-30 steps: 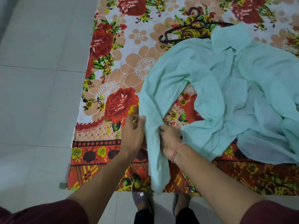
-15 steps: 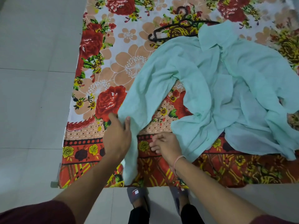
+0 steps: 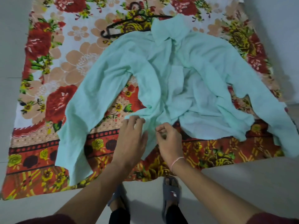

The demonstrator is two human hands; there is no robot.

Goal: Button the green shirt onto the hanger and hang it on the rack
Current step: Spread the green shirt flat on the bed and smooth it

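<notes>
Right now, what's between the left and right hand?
A narrow strip of the green shirt lies between the left hand and right hand, seen in the head view.

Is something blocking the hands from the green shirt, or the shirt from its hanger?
Nothing visible does. The left hand and right hand are at the green shirt's bottom edge, and the black hanger lies right by its collar on the flowery cloth. The rack is not in view.
</notes>
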